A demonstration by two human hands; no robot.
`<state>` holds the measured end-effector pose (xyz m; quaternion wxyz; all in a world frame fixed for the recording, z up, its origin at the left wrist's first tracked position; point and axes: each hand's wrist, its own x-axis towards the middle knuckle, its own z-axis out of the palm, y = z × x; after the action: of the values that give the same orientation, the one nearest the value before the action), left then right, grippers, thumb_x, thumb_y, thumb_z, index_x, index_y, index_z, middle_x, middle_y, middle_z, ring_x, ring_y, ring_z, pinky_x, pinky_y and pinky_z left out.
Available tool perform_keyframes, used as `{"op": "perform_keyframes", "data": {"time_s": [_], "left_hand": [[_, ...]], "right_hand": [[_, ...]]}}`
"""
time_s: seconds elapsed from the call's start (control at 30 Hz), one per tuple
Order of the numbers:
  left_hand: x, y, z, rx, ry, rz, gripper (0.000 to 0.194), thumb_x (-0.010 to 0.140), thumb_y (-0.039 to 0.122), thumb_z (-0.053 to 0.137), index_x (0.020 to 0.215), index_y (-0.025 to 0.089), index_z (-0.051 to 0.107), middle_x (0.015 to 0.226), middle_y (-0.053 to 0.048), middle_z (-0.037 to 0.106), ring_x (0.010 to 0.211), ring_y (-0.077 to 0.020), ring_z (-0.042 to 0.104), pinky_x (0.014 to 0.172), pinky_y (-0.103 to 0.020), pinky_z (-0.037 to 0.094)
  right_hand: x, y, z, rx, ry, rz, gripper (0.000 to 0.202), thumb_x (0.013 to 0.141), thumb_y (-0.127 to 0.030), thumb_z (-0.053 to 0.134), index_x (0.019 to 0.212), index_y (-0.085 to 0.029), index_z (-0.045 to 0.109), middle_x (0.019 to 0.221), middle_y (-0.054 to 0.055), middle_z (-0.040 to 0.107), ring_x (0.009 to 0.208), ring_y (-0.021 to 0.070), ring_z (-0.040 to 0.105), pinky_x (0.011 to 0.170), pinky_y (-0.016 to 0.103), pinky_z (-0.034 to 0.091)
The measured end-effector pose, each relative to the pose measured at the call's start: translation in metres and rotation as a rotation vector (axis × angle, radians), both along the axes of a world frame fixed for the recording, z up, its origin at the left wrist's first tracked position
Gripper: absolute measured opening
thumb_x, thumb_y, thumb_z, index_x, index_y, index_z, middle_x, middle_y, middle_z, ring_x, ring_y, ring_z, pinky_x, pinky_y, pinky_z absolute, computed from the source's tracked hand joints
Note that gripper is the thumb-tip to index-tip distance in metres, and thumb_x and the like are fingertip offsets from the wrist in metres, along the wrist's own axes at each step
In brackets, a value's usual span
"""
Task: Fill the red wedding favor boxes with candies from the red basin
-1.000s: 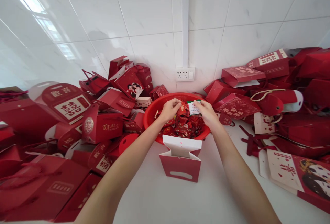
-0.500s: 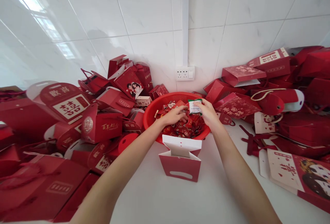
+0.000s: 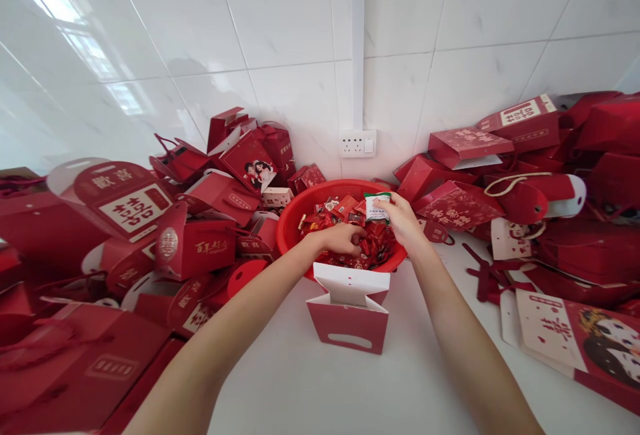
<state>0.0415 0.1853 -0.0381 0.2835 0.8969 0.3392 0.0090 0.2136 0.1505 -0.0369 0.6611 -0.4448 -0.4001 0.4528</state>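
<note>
A red plastic basket [image 3: 290, 221] full of small red wrapped sweets [image 3: 325, 221] stands against the wall. My left hand [image 3: 343, 238] reaches down into the sweets. Its fingers are curled inward, and what they grip, if anything, is hidden. Over the basket's right side, my right hand [image 3: 400, 215] pinches a white and green packet [image 3: 377, 208] between thumb and fingers. Between my forearms, just in front of the basket, an upright red gift box [image 3: 350, 325] stands with its top unfolded and its white inside showing.
Heaps of red gift boxes [image 3: 197, 241] crowd the left side. More boxes [image 3: 460, 205] pile up on the right, with dark red ribbon [image 3: 483, 275] beside them. A white table [image 3: 280, 381] lies under everything. A wall socket [image 3: 358, 144] sits behind the basket.
My left hand has moved slightly right and lower among the sweets, its fingers curling more. My right hand keeps the packet at nearly the same spot.
</note>
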Motion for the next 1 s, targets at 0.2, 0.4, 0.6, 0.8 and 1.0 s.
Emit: {"op": "perform_keyframes", "data": {"time_s": [0.2,0.4,0.6,0.8,1.0], "left_hand": [[-0.002,0.001,0.002,-0.083,-0.097,-0.008,0.014,0.063,0.018,0.068,0.051,0.018,0.060,0.050,0.004,0.055,0.049,-0.0115,0.048,0.051,-0.024,0.034],[-0.004,0.012,0.001,0.084,-0.398,0.200,0.016,0.078,0.026,0.057,0.064,0.017,0.058,0.064,0.001,0.060,0.062,-0.0150,0.053,0.060,-0.026,0.039],[-0.006,0.014,0.007,0.170,-0.649,0.287,0.026,0.086,0.037,0.055,0.069,0.017,0.057,0.064,0.002,0.054,0.063,-0.0134,0.051,0.063,-0.025,0.039],[-0.002,0.010,0.008,0.006,-0.909,0.252,0.034,0.079,0.044,0.070,0.095,0.016,0.064,0.086,-0.002,0.066,0.078,-0.0167,0.062,0.074,-0.029,0.050],[0.000,0.006,0.006,0.020,-0.868,0.312,0.044,0.072,0.050,0.079,0.075,0.018,0.050,0.072,0.004,0.056,0.066,-0.0109,0.055,0.064,-0.024,0.047]], "right_hand": [[-0.001,0.002,0.000,0.004,0.014,-0.011,0.022,0.060,-0.028,0.072,0.078,-0.022,0.060,0.073,-0.003,0.070,0.076,0.0202,0.069,0.071,0.032,0.057],[0.000,0.002,-0.001,-0.017,0.010,-0.032,0.017,0.063,-0.026,0.067,0.079,-0.022,0.060,0.077,-0.002,0.072,0.079,0.0195,0.070,0.068,0.029,0.056],[-0.001,-0.005,0.003,-0.055,-0.027,0.004,0.015,0.071,-0.027,0.066,0.084,-0.024,0.058,0.086,0.000,0.073,0.080,0.0207,0.071,0.054,0.028,0.058],[-0.004,-0.013,0.010,-0.078,-0.066,0.072,0.022,0.072,-0.025,0.071,0.092,-0.025,0.061,0.082,-0.002,0.069,0.077,0.0204,0.071,0.053,0.031,0.062],[-0.007,-0.018,0.015,-0.069,-0.119,0.191,0.026,0.064,-0.033,0.080,0.086,-0.023,0.069,0.070,0.000,0.068,0.064,0.0203,0.067,0.049,0.032,0.059]]}}
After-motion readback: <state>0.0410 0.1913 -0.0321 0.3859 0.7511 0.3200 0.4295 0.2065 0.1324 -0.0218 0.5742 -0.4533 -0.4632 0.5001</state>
